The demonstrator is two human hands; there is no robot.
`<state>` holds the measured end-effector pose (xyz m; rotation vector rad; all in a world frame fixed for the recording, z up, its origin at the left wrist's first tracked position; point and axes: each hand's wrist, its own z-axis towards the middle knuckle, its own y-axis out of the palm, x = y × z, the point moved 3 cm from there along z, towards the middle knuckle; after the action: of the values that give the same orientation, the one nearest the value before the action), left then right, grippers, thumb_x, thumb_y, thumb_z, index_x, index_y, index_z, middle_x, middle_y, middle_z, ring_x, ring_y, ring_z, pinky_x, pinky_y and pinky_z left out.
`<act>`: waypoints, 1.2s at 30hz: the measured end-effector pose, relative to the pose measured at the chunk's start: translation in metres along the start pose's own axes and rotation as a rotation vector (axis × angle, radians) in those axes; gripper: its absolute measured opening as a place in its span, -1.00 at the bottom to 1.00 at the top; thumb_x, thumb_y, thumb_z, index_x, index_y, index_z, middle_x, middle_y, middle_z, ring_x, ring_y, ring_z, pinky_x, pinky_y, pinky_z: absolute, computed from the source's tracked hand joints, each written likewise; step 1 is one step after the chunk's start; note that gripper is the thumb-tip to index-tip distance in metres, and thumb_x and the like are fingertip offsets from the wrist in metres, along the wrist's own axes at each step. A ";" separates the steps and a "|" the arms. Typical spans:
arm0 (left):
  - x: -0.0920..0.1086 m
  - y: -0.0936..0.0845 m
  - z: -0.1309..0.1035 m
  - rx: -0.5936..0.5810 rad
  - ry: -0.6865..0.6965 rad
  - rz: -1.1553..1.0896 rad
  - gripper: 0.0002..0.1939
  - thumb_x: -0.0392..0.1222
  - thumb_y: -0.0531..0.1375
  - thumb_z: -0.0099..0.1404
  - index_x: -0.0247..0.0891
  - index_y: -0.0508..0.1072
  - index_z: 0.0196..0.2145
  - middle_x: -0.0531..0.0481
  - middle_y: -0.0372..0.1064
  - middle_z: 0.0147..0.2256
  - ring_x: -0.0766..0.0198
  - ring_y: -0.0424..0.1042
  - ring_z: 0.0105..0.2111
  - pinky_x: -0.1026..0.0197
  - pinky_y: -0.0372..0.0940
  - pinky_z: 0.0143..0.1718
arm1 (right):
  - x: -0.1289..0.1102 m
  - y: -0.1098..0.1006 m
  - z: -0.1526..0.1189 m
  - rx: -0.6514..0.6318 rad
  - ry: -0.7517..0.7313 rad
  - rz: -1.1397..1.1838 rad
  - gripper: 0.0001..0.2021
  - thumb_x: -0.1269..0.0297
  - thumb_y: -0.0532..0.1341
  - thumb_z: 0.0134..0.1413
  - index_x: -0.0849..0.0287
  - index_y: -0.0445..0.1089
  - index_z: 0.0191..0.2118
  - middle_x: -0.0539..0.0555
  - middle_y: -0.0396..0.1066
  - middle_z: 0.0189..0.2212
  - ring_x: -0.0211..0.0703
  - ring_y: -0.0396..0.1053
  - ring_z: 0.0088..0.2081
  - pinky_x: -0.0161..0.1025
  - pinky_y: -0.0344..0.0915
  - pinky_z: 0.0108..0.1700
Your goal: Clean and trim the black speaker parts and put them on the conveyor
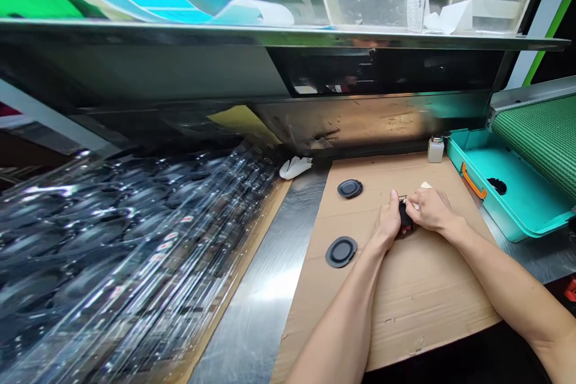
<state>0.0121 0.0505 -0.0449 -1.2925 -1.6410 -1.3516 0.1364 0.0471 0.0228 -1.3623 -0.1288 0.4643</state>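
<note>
Over the brown cardboard sheet (432, 288), my left hand (387, 219) is closed on the left side of a small black part (405, 216). My right hand (429, 209) is pinched at the part's upper right, with a bit of white cloth or paper (425, 185) showing among its fingers. Fingers cover much of the black part. To the left of my hands lie two sets of round black discs: one upper disc stack (350, 188) and one lower disc (341, 251), both flat on the cardboard.
Clear plastic trays (90, 234) with dark round pieces fill the left. A small bottle (435, 149) stands at the cardboard's back edge. At right are a teal bin (517, 225) holding a black piece (497, 185) and a green conveyor belt (540, 126). Crumpled white paper (295, 167) lies behind.
</note>
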 end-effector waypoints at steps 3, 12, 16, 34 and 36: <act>0.003 0.002 -0.002 0.040 0.065 0.194 -0.31 0.38 -0.02 0.35 -0.23 0.43 -0.62 -0.06 0.29 -0.77 0.28 0.23 -0.81 0.25 0.01 -0.74 | -0.001 0.000 0.000 -0.009 0.002 0.001 -0.65 0.15 0.07 0.30 0.12 0.56 -0.34 0.13 0.54 -0.27 -0.09 0.41 -0.29 -0.21 0.10 -0.32; 0.001 0.004 -0.004 0.068 0.072 0.260 -0.32 0.35 -0.01 0.36 -0.24 0.46 -0.61 -0.06 0.28 -0.78 0.28 0.24 -0.81 0.27 0.03 -0.76 | -0.005 -0.006 -0.003 -0.047 0.010 -0.007 -0.66 0.19 0.07 0.29 0.15 0.57 -0.33 0.17 0.55 -0.24 -0.07 0.44 -0.25 -0.23 0.14 -0.30; 0.002 0.007 -0.002 0.040 0.039 0.209 -0.36 0.32 0.01 0.37 -0.28 0.50 -0.50 -0.02 0.28 -0.77 0.29 0.24 -0.80 0.29 0.04 -0.78 | -0.001 -0.003 -0.002 -0.023 -0.021 0.035 -0.67 0.17 0.07 0.31 0.11 0.56 -0.33 0.11 0.55 -0.25 -0.11 0.43 -0.25 -0.25 0.12 -0.30; 0.031 -0.014 -0.002 -0.066 -0.418 -0.615 -0.37 0.10 -0.22 0.50 -0.51 0.43 -0.19 -0.21 0.40 -0.51 0.38 0.30 -0.66 0.43 0.22 -0.71 | 0.032 0.018 0.015 0.207 0.098 0.225 -0.64 0.19 0.02 0.39 0.13 0.51 -0.32 0.11 0.50 -0.34 -0.15 0.40 -0.21 -0.31 0.16 -0.13; 0.031 -0.014 -0.003 -0.061 -0.396 -0.592 -0.35 0.11 -0.22 0.50 -0.51 0.44 -0.18 -0.20 0.40 -0.52 0.36 0.30 -0.66 0.41 0.20 -0.72 | 0.031 0.018 0.015 0.220 0.082 0.263 -0.65 0.21 0.03 0.38 0.14 0.51 -0.33 0.10 0.50 -0.35 -0.14 0.41 -0.22 -0.30 0.17 -0.13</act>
<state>-0.0109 0.0569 -0.0208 -1.2102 -2.4087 -1.5492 0.1545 0.0749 0.0031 -1.1841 0.1671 0.6230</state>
